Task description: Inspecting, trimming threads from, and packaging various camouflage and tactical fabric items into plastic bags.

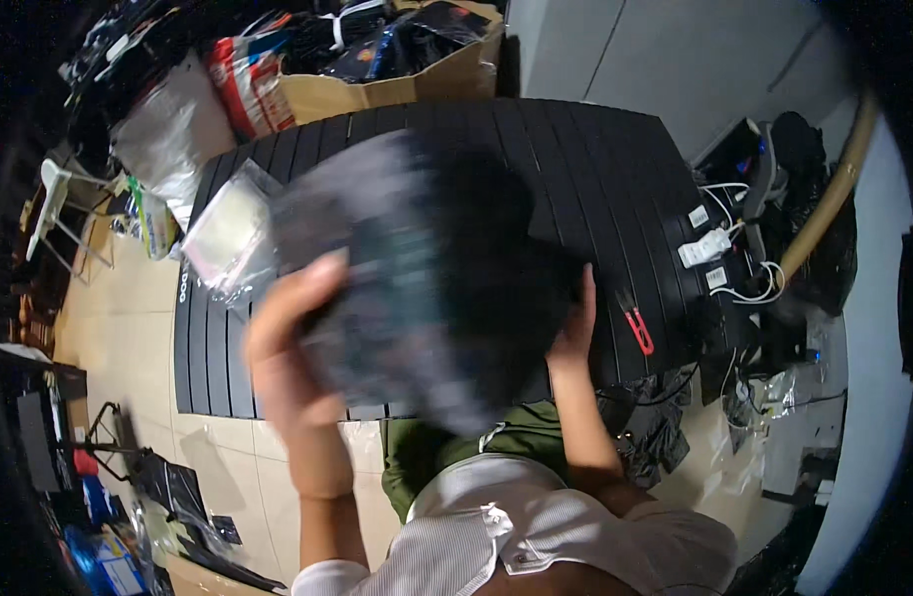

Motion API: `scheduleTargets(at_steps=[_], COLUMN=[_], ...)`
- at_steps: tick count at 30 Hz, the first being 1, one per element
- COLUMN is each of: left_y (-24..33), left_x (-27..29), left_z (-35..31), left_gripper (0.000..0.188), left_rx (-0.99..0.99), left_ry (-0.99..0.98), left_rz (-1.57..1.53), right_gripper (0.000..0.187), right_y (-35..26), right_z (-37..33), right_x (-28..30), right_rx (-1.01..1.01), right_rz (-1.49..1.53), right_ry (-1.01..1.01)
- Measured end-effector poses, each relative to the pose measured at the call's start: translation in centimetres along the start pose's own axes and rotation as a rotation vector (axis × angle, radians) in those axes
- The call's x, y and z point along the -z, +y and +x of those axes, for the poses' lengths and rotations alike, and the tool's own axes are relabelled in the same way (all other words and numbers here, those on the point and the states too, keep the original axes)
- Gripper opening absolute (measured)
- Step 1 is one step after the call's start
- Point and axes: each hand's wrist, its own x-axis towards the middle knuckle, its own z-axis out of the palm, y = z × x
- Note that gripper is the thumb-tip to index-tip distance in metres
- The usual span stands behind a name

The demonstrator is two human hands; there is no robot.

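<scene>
A large dark bundle [426, 268], black and grey and smeared by motion, is held up over the black slatted table [615, 199]. Whether it is folded cloth or a wrapped package I cannot make out. My left hand [295, 338] grips its left side, thumb on the near face and fingers partly behind. On the right side, my right hand [575, 323] holds the edge, its fingers partly hidden by the bundle. Red-handled thread snips [639, 331] lie on the table to the right of my right hand.
A clear plastic bag with a pale packet [228, 233] lies at the table's left. Behind the table stands a cardboard box [387, 94] full of dark plastic-wrapped items. White adapters and cables [706, 248] sit at the right edge, near a long brown tube [834, 199].
</scene>
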Motion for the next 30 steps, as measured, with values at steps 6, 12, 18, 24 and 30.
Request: scheduleTargets(at_steps=[6,12,18,24,30], left_y=[4.6,1.5,1.5,0.6,-3.1], left_x=[9.8,24.0,29.2,24.9,22.9], left_z=[-2.4,-2.7,-4.5,-5.0,-5.0], left_gripper=[0.016,0.026,0.021,0.024,0.04], left_rx=[-0.001,0.427,0.406,0.206,-0.285], left_ry=[0.419,0.56,0.522,0.794,0.417], left_rz=[0.238,0.418,0.54,1.373,2.238], right_gripper=[0.036,0.033,0.033,0.037,0.035], right_y=[-4.2,-5.2,-5.3,-6.6,-4.6], right_z=[2.2,3.6,3.5,3.3,2.6], right_x=[0.7,4.9,5.2,5.7,2.9], right_rx=[-0.244,-0.298,-0.255,-0.254,-0.18], right_rz=[0.29,0.208,-0.003,-0.288,-0.221], right_ry=[-0.027,0.223,0.333,0.314,0.404])
